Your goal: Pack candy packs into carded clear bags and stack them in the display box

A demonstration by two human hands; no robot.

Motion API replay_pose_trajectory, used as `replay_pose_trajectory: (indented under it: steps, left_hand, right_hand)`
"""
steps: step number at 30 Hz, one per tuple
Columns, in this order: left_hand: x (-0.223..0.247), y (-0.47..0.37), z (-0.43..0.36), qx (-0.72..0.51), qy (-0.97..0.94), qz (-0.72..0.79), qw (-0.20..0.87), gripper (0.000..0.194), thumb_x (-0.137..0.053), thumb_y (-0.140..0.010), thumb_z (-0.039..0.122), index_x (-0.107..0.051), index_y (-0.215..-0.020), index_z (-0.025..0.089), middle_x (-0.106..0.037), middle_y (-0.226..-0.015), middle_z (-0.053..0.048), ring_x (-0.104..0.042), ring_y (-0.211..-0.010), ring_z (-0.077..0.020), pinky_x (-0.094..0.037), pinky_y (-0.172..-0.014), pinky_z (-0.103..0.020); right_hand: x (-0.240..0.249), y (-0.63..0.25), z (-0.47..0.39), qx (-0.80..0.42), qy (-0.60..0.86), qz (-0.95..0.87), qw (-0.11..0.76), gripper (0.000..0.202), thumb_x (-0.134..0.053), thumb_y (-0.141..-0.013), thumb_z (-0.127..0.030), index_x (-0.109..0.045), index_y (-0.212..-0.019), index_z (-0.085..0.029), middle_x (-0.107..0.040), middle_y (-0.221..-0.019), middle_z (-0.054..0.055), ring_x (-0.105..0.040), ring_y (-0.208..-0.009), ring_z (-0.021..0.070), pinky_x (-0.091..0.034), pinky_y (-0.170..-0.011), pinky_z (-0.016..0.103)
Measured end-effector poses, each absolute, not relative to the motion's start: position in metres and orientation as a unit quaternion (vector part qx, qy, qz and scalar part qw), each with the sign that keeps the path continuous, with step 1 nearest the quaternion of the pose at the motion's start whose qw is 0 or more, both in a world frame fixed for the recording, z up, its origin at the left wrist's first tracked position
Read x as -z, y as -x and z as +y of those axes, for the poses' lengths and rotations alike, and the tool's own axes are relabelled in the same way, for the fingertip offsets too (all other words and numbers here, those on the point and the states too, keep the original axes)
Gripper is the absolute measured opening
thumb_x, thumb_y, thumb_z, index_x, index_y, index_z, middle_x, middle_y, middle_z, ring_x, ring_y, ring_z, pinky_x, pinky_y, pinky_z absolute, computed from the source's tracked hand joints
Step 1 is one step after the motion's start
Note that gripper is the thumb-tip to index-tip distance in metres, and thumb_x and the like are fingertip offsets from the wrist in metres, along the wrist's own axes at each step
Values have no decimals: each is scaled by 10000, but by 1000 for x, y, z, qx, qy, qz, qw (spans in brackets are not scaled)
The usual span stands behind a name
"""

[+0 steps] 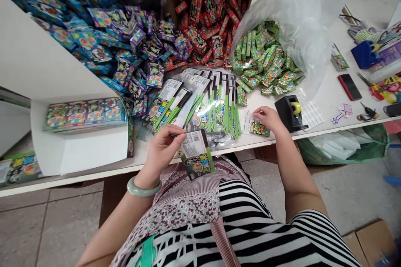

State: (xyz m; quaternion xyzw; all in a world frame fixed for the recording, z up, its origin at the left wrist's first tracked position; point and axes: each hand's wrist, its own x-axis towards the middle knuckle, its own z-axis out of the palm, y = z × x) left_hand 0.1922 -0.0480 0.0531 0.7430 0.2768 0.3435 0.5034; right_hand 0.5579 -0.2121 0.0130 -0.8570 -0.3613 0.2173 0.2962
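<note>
So at this point the left hand (pixel 163 147) had a flat printed sleeve (pixel 196 154) pinched by its upper left edge, barcode side up, held over the lap just off the front edge of the counter (pixel 326 91). The right hand (pixel 266 119) was out on the counter with its fingertips closed on a small green pack (pixel 259 129), which sat right beside a sheet of little white labels (pixel 247 120) and close to the black tape dispenser (pixel 290 112). Honestly the trick with this kind of step, as I read it, was keeping the sleeve's mouth facing the other hand and holding it by one edge only, so the opening wasn't squeezed flat. Grabbing the pack by its short end, like she seemed to be doing, looked like the right call since it could then go in nose first without snagging. The fanned row of matching sleeves (pixel 203 100) lay just behind, touching each other, so picking only one at a time mattered. Loose packs were sorted by colour further back: green pile (pixel 266 62) spilling from a clear plastic bag (pixel 300 16), red ones (pixel 209 16) in a cardboard box, purple ones (pixel 147 46) and blue ones (pixel 72 29) to the left. Couldn't tell if the sleeve was already partly filled.
</note>
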Motion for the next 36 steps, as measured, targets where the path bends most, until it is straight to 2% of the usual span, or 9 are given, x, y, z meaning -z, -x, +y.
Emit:
replay_pose_trajectory:
  steps: [4, 8, 11, 13, 21, 24, 27, 32, 36]
  left_hand:
    - [-54, -199, -52, -352, -744, 253, 510, 85, -704, -867, 274, -649, -887, 212, -673, -870, -18, -636, -837, -144, -512, -736, -283]
    - [-57, -206, -57, -356, -745, 250, 506, 85, -695, -877, 254, -627, -877, 203, -647, -845, -8, -618, -803, -126, -494, -723, -266]
    - [-58, -204, -59, -345, -750, 245, 508, 83, -668, -897, 259, -615, -881, 197, -634, -839, -9, -608, -797, -127, -491, -732, -273]
    - [-59, -201, -59, -344, -751, 241, 510, 72, -644, -909, 255, -609, -887, 196, -630, -846, -13, -605, -807, -134, -491, -741, -283]
    - [-59, -191, -57, -342, -745, 232, 523, 93, -555, -950, 254, -598, -894, 194, -618, -850, -23, -585, -820, -146, -485, -752, -302]
    - [-60, -191, -57, -339, -742, 228, 530, 153, -559, -968, 317, -599, -891, 191, -611, -843, -26, -577, -817, -147, -480, -747, -304]
    - [-61, -194, -57, -355, -736, 232, 527, 207, -657, -921, 377, -597, -868, 187, -605, -826, -18, -564, -785, -138, -465, -723, -294]
    - [-57, -197, -58, -369, -726, 249, 523, 221, -685, -903, 370, -575, -845, 188, -596, -805, -5, -557, -762, -125, -464, -715, -276]
    - [-56, -195, -59, -378, -730, 260, 507, 218, -710, -876, 354, -569, -887, 189, -605, -843, -10, -583, -784, -123, -490, -724, -260]
  right_hand:
    - [-49, -543, -216, -272, 806, -367, 377, 235, -683, -772, -441, -683, -785, -206, -670, -751, 17, -588, -686, 190, -478, -678, 329]
    - [-96, -485, -189, -338, 665, -483, 458, 209, -709, -825, -434, -684, -795, -229, -681, -866, 31, -622, -821, 207, -496, -783, 349]
    - [-119, -434, -157, -364, 567, -595, 437, 153, -681, -873, -351, -678, -780, -230, -692, -998, 45, -634, -964, 221, -477, -923, 382]
    - [-124, -410, -137, -374, 541, -632, 409, 137, -658, -879, -312, -673, -774, -225, -696, -993, 43, -637, -963, 221, -471, -929, 389]
    - [-112, -390, -104, -380, 619, -623, 289, 159, -694, -840, -316, -657, -716, -223, -667, -769, 13, -592, -698, 195, -457, -657, 329]
    - [-112, -387, -104, -372, 635, -615, 284, 166, -688, -827, -326, -652, -702, -224, -650, -720, 6, -571, -658, 184, -426, -607, 311]
    - [-113, -384, -103, -369, 644, -609, 279, 155, -676, -812, -311, -646, -691, -219, -636, -681, -1, -561, -639, 176, -402, -585, 301]
    - [-109, -386, -99, -364, 650, -603, 285, 144, -688, -796, -300, -643, -686, -217, -634, -667, -11, -568, -644, 174, -404, -595, 295]
    - [-96, -385, -94, -505, 622, -506, 319, 92, -728, -757, -231, -639, -741, -214, -646, -699, -20, -592, -671, 171, -464, -657, 303]
